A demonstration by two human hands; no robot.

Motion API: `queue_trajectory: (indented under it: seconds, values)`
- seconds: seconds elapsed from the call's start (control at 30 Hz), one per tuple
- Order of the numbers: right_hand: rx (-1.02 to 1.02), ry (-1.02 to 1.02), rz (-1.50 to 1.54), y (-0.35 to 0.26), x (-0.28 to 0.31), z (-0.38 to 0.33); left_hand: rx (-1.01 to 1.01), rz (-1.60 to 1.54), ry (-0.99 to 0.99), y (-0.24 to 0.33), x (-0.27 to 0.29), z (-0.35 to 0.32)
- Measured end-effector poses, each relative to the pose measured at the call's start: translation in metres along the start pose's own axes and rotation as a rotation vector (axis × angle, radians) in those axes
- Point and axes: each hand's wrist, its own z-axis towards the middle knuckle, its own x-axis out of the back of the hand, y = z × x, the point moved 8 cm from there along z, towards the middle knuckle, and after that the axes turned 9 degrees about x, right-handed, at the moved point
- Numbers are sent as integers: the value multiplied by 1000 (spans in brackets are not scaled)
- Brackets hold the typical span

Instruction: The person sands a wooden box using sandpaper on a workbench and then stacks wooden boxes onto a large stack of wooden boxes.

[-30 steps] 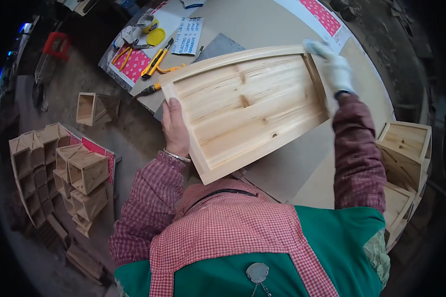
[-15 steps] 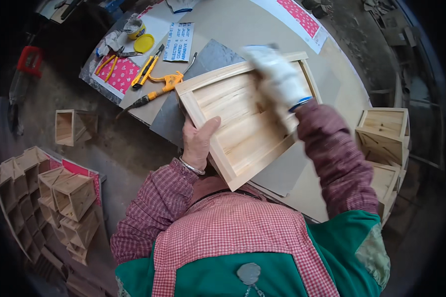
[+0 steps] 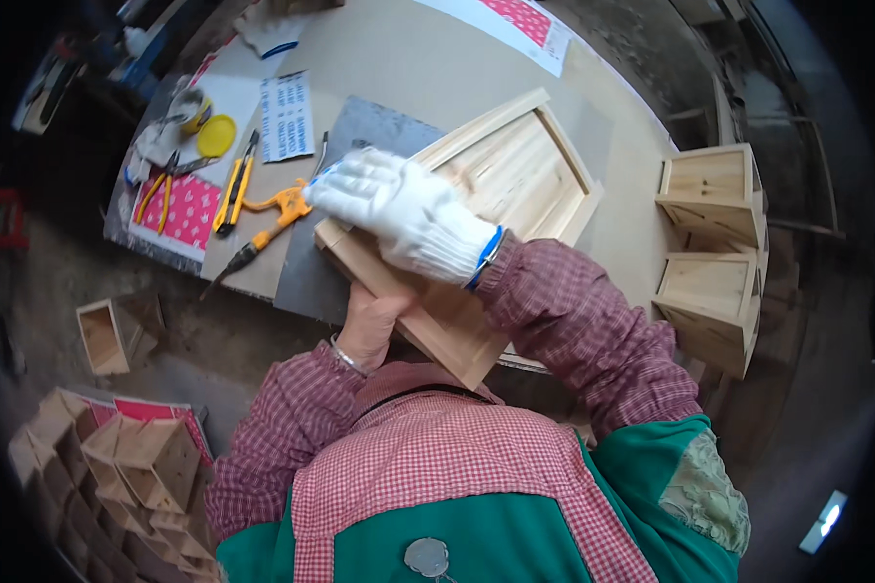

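Head view: wooden box (image 3: 530, 180) mid-frame, tilted over the desk's (image 3: 389, 63) near edge. Bare left hand (image 3: 369, 325) grips its 8 o'clock end; gloved right hand (image 3: 399, 209) lies across its 10 o'clock corner, fingers extended (can't tell if anything sits beneath). Frame and panel look joined; smoothness unclear. Yellow cutter (image 3: 233, 194), pliers (image 3: 169, 177) toward 10 o'clock. Beyond: stacked boxes (image 3: 707, 180) at 3, more boxes (image 3: 160, 471) at 8, dim floor (image 3: 44, 321).
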Motion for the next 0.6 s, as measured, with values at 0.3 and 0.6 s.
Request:
queue_trajectory:
  seconds: [0.3, 0.6]
  values:
    - [-763, 172, -225, 239, 63, -183, 7, -36, 42, 12, -10, -3]
    - [-923, 686, 360, 213, 99, -220, -221, 362, 169, 26, -35, -56]
